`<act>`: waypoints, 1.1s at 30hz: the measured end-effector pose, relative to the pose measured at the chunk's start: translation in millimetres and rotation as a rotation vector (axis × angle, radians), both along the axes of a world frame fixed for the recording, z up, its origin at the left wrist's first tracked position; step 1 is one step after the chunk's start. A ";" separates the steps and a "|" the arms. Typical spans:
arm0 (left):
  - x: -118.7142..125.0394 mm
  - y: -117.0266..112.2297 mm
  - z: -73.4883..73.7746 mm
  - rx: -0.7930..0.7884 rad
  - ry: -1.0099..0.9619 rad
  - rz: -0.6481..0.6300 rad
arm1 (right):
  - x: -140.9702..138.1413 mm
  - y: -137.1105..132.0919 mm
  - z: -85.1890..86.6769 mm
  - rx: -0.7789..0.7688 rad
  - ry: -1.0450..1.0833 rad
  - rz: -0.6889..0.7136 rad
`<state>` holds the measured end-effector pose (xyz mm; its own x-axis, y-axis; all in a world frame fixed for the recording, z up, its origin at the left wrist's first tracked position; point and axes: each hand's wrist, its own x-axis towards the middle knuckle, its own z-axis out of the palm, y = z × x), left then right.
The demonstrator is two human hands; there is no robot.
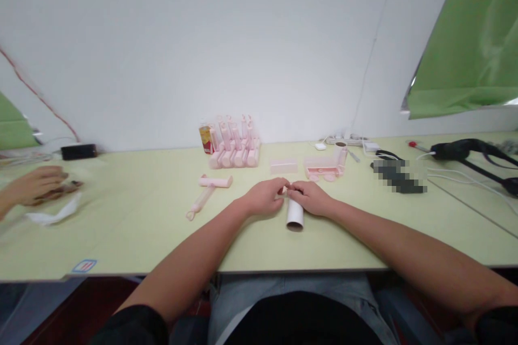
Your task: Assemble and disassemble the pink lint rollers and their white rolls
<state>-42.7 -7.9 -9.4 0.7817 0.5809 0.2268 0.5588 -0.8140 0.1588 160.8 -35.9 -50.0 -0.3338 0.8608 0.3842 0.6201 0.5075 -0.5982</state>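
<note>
A white lint-roller refill (295, 214) with a brown cardboard core lies on the table in front of me, its open end toward me. My right hand (311, 198) is closed over its far end from the right. At the left side of that same end, my left hand (267, 197) has its fingers curled in, thumb and fingertips close together by the roll's edge; what they pinch is too small to make out. Left of my hands lies a pink lint roller (215, 181) with a folding handle. Behind them are a clear pinkish cover (283, 166) and an opened pink case (324, 172).
Several pink lint rollers (238, 153) stand grouped by the wall beside a yellow-and-red box (206, 140). Another roll (340, 149) stands at the back. Cables and a black strap device (465, 151) lie right. Far left, another person's hand (36, 186) works near white paper (56, 213).
</note>
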 end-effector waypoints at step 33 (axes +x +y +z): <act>-4.7 112.5 -13.5 -0.030 -0.455 0.715 | 3.5 8.1 -8.8 -0.092 0.060 0.087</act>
